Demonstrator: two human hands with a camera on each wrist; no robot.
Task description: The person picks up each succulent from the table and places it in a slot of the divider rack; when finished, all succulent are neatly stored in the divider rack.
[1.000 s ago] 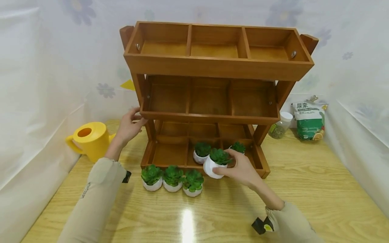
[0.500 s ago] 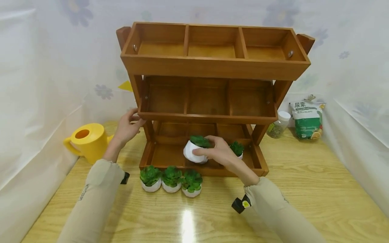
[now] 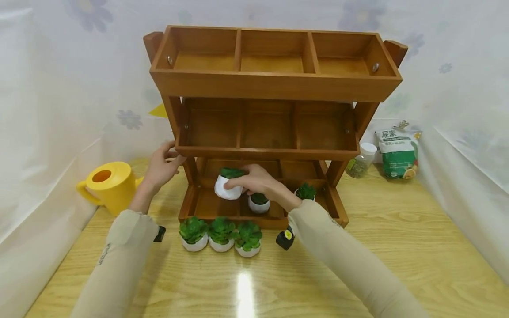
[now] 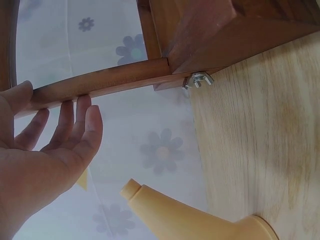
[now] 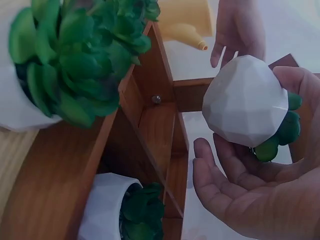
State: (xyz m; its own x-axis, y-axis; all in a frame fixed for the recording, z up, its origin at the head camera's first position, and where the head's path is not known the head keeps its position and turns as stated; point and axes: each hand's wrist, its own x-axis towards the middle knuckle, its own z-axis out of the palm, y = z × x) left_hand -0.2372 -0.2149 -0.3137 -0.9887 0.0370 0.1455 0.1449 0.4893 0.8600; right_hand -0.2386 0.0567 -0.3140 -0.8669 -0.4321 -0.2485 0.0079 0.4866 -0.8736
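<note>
My right hand holds a succulent in a white faceted pot, tilted, above the left compartment of the bottom tier. In the right wrist view, thumb and fingers lie around that pot. The wooden three-tier shelf stands before me. My left hand grips its left side post, thumb on one side and fingertips on the other. One potted succulent sits in the bottom tier's middle compartment, another in the right one. Three more, left, middle and right, line the front.
A yellow watering can stands left of the shelf, near my left forearm. At the back right are a white-lidded jar and a green-and-white bag with a clip. White patterned sheeting surrounds the wooden table.
My right hand has carried the potted succulent leftward, from in front of the shelf past the middle compartment to above the left one. My left hand stays at the post.
</note>
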